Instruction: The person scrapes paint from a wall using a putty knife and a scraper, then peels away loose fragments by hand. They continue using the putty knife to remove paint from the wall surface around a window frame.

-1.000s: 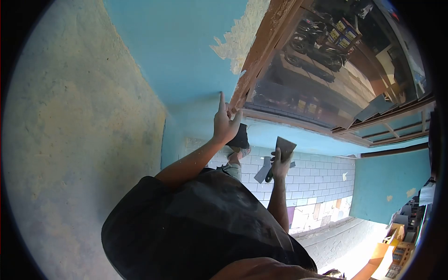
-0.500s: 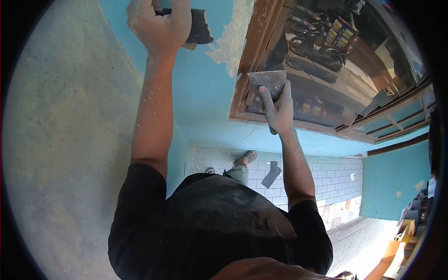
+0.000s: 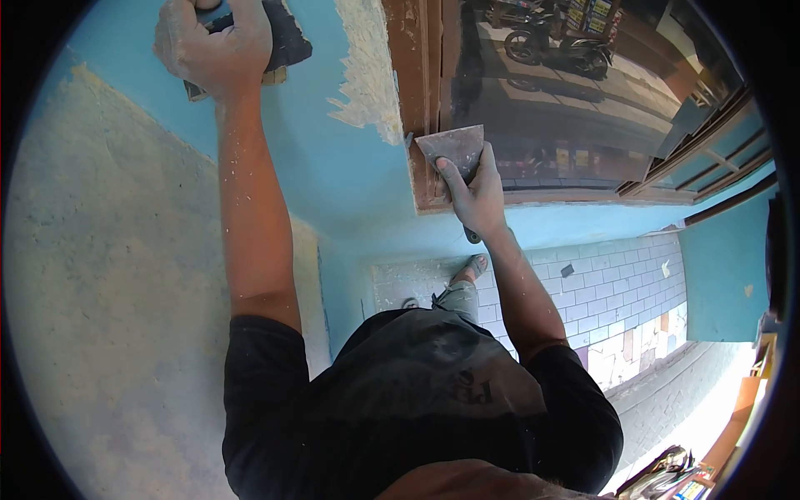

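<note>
Since a second ago, the left hand (image 3: pixel 215 52) has risen from the window's corner to high on the light-blue painted wall (image 3: pixel 317 179), clamped around a dark, ragged-edged flat pad (image 3: pixel 288 37) beside a pale rough patch (image 3: pixel 367 67). The right hand (image 3: pixel 483 198), wrapped around a grey metal scraper with a flared blade (image 3: pixel 454 148), has lifted before the brown wooden window frame (image 3: pixel 408 50); the pad seems the tool in use, the scraper merely held.

We are seeing a greyish scraper (image 3: pixel 458 148), a black sheet (image 3: pixel 287 40), a blue wall (image 3: pixel 321 179) and pale brick-patterned tiles (image 3: pixel 617 283).
</note>
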`<action>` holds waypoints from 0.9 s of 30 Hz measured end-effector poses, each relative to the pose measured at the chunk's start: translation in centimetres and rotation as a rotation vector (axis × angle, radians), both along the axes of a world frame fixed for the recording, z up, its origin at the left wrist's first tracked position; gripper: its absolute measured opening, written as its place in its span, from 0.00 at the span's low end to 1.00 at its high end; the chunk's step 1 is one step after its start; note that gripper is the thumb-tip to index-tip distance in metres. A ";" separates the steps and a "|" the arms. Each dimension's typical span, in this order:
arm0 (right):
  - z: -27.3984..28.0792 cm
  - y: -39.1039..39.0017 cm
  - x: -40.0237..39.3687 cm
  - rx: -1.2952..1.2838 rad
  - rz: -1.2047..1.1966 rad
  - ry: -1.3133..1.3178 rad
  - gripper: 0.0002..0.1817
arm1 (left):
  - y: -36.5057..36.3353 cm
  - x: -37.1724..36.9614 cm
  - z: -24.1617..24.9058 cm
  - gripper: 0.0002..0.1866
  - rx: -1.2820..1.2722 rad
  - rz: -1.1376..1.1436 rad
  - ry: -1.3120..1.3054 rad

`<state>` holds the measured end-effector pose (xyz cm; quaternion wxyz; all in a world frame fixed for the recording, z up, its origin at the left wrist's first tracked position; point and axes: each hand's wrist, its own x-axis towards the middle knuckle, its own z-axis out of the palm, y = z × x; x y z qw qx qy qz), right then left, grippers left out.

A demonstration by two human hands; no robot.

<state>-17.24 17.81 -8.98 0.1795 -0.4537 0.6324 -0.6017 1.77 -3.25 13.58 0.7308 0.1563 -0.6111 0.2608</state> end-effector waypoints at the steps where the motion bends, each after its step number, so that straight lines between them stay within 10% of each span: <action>1: 0.1 -0.1 0.1 -0.022 -0.012 0.008 0.25 | -0.9 0.3 0.1 0.18 0.000 -0.008 -0.017; 19: -3.1 5.0 -2.0 0.097 -0.129 -0.323 0.22 | -3.1 0.4 0.7 0.13 0.044 -0.051 0.050; 27: 0.9 -1.8 1.2 0.002 -0.027 0.170 0.29 | 0.3 -0.4 -0.3 0.18 0.099 -0.029 0.070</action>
